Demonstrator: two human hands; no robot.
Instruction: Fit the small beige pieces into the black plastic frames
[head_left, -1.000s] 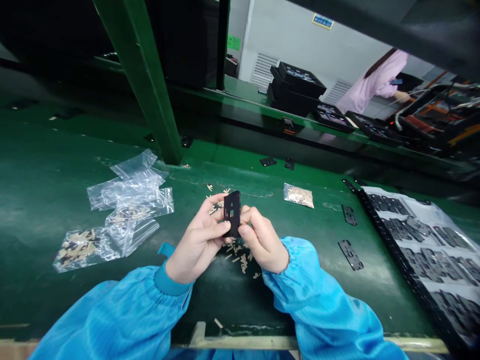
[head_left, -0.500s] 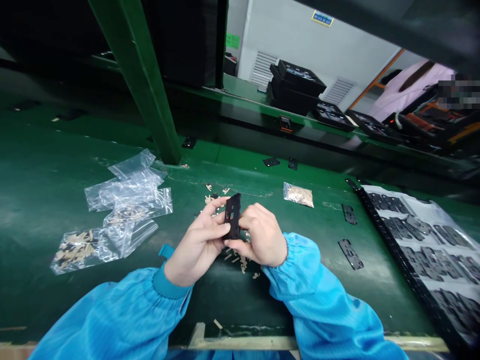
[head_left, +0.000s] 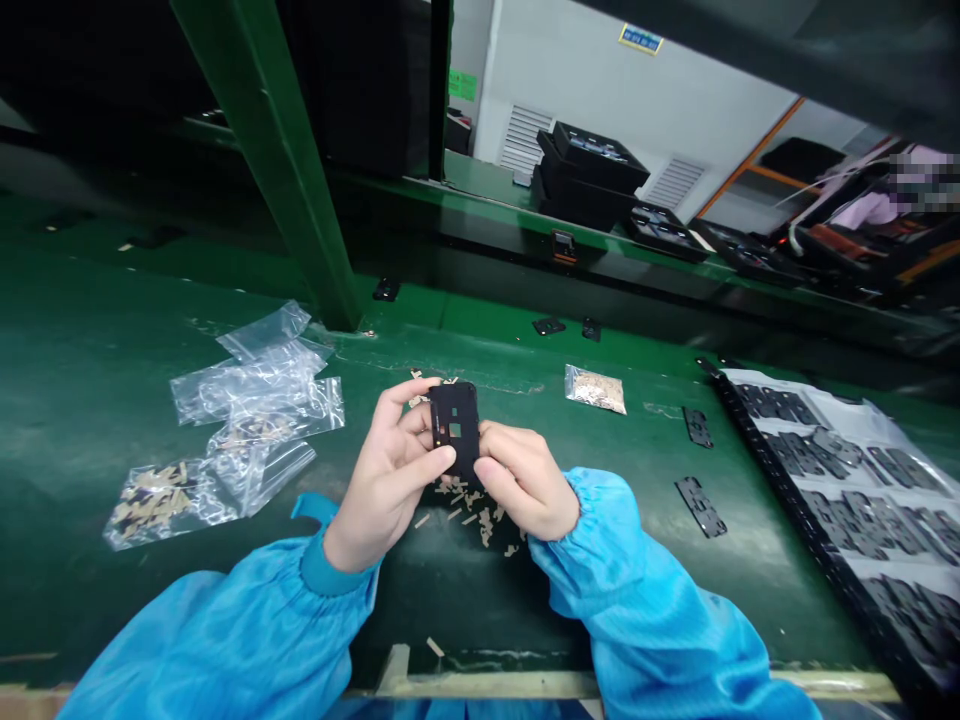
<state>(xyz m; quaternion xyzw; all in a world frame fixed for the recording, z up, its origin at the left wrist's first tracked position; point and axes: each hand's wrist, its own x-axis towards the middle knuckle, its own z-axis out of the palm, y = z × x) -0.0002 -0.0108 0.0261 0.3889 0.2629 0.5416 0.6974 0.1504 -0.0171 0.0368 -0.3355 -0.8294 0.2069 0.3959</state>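
A small black flat plastic part (head_left: 456,426) with a square cut-out is held upright, its face toward me, above the green belt (head_left: 90,380). My left hand (head_left: 390,480) grips its left edge with thumb and fingers. Pinching its lower right edge is my right hand (head_left: 521,480), fingers curled. Under both hands lies a scatter of small tan pieces (head_left: 476,510). Both arms wear blue sleeves.
Clear plastic bags (head_left: 255,385), one with tan pieces (head_left: 150,497), lie left. A small bag of tan pieces (head_left: 596,389) lies beyond my hands. Loose black parts (head_left: 700,506) and a black tray of parts (head_left: 847,480) sit right. A green post (head_left: 285,170) rises behind.
The black part has turned from edge-on to face-on between my hands. My right hand shifted from its side to its lower right edge. A person in pink at the far right moved out of sight.
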